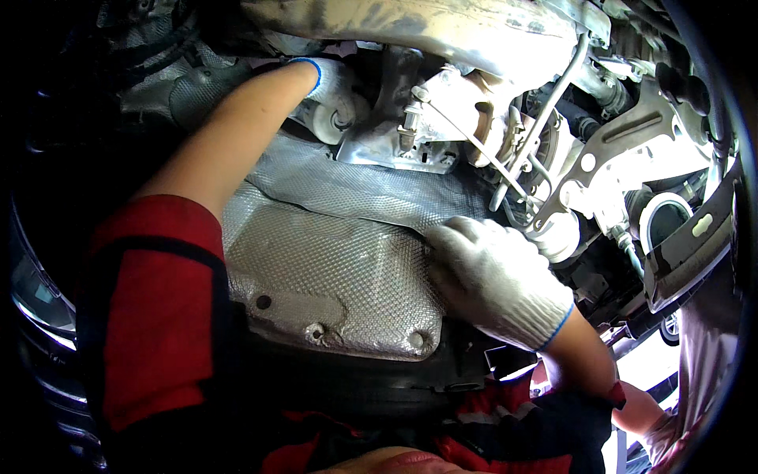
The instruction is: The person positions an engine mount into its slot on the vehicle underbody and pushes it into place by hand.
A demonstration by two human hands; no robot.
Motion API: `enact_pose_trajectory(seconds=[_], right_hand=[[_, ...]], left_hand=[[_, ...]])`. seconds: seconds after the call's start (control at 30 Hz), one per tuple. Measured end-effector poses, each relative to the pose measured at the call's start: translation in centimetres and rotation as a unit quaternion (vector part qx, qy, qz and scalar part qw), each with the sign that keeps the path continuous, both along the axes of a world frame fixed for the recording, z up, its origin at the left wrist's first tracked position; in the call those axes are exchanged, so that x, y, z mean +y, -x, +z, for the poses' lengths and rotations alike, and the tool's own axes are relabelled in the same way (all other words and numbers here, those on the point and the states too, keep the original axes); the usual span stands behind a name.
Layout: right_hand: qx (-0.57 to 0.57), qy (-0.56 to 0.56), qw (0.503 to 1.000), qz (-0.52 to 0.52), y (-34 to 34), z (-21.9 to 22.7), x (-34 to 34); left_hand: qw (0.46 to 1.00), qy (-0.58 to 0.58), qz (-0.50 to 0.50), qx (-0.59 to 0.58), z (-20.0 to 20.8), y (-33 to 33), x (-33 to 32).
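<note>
A silver, dimpled heat shield (332, 268) spans the middle of the view, with holes along its lower part. My right hand (497, 280), in a white knit glove with a blue cuff edge, has its fingers curled round the shield's right edge. A second, darker textured sheet (332, 182) lies along the shield's upper edge. My left hand (338, 91), gloved the same way, reaches up beside a metal bracket (399, 154) under a large metal pipe. Its fingers are mostly hidden, so what it touches cannot be made out.
The large tan metal pipe (442, 28) crosses the top. On the right are a thin metal rod (545, 118), a brightly lit suspension arm (632, 142) and a slotted metal bracket (695, 237). Another person's arm (639, 411) shows at the lower right.
</note>
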State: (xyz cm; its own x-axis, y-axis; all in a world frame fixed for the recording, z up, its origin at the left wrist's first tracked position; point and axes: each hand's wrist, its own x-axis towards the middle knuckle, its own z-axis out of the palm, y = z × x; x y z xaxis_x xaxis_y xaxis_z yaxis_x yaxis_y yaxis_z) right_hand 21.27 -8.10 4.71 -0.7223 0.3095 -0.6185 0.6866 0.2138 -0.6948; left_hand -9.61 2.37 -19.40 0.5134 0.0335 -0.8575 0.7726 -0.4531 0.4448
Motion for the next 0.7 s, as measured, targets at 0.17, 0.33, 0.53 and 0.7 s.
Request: enact_pose_trajectory(seconds=[0.17,0.33,0.53,0.7], right_hand=[[0.029,0.085,0.987,-0.133,-3.2,-1.3,-1.2],[0.02,-0.103,0.993,-0.047,4.2,-2.6,-1.1],[-0.094,-0.027,0.964,0.249,20.1,-8.0,1.3],[-0.052,0.005,0.981,0.185,23.8,-15.8,0.9]], left_hand=[[1.0,0.001,0.005,-0.011,0.2,-0.6,-0.1],[1.0,0.0,0.007,-0.015,0.7,-0.2,-0.1],[1.0,-0.017,-0.013,-0.018,-0.3,-0.3,-0.3],[0.999,-0.033,-0.029,0.003,-0.5,1.5,-0.8]])
